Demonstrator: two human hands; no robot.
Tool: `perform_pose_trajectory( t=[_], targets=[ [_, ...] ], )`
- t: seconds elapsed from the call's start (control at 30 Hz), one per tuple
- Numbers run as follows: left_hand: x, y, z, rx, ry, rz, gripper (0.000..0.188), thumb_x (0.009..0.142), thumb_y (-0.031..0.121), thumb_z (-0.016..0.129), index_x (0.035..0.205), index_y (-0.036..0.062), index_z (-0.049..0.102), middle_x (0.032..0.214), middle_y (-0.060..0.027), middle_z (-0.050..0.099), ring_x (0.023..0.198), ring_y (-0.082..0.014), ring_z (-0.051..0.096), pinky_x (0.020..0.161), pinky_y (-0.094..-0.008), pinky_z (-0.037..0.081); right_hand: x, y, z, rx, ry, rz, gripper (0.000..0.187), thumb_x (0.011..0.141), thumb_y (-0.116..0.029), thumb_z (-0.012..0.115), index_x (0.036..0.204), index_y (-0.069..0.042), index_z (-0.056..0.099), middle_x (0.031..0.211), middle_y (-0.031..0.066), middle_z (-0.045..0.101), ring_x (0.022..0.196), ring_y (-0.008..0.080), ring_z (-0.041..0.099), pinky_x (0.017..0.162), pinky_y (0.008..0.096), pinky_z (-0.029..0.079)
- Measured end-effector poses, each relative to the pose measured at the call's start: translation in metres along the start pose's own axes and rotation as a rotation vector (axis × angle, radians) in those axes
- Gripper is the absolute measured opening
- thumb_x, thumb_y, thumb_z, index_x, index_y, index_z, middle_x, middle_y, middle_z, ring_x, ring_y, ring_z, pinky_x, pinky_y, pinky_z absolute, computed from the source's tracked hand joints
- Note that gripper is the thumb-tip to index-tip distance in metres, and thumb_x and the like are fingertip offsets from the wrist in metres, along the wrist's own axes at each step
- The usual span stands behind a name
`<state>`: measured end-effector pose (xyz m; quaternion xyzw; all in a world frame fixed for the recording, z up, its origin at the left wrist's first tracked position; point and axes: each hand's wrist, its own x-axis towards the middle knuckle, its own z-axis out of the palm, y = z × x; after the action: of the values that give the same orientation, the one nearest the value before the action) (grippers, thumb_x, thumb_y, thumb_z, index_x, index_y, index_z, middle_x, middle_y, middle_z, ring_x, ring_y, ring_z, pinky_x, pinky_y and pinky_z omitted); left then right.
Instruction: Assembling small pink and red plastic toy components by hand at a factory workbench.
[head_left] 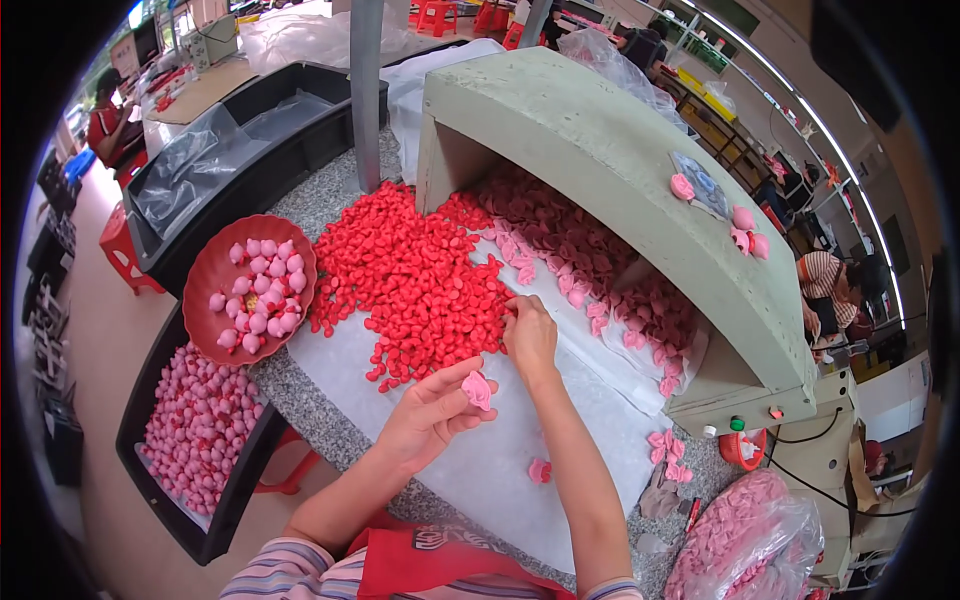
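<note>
Between the thumb and fingers of my left hand is a small pink rose-like soft plastic piece, held over the white sheet. My right hand reaches to the right edge of a large heap of small glossy red pieces. Its fingers are curled together at the heap; their tips are partly hidden, so I cannot tell what they pinch. Many pink petal-like pieces lie right of the heap, spreading under the pale green arched machine. A single pink piece rests nearer my right forearm.
A round red-brown bowl of pink balls stands left, above a black crate full of pink and red balls. Another black crate holds clear plastic. A metal post rises behind. Lower right sits a bag of pink pieces.
</note>
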<state>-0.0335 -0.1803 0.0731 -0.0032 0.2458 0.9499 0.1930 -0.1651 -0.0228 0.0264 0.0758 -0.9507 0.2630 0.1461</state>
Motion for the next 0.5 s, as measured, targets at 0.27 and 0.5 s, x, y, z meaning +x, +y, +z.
perform_pose_trajectory(
  t=[0.27,0.5],
  targets=[
    [-0.009,-0.001,0.007,0.029,0.003,-0.032,0.04,0.086,0.006,0.05,0.125,0.0031,0.04,0.118,-0.0211,0.048,0.106,-0.0306,0.052,0.082,-0.0259,0.05,-0.042,-0.018,-0.074,1.011,-0.269,0.422,0.018,0.083,-0.008,0.052,0.099,-0.002,0.057,0.084,0.0069,0.057,0.072,0.0138,0.058,0.062,0.0267,0.047],
    [-0.003,-0.024,0.017,0.024,-0.068,-0.054,0.037,0.086,0.005,0.05,0.122,0.0004,0.043,0.116,-0.0176,0.051,0.105,-0.0275,0.053,0.083,-0.03,0.05,-0.119,-0.028,-0.127,1.666,-0.343,0.465,0.012,0.085,-0.006,0.049,0.095,0.0,0.055,0.095,0.0116,0.056,0.074,0.0161,0.057,0.064,0.0261,0.049]
  ],
)
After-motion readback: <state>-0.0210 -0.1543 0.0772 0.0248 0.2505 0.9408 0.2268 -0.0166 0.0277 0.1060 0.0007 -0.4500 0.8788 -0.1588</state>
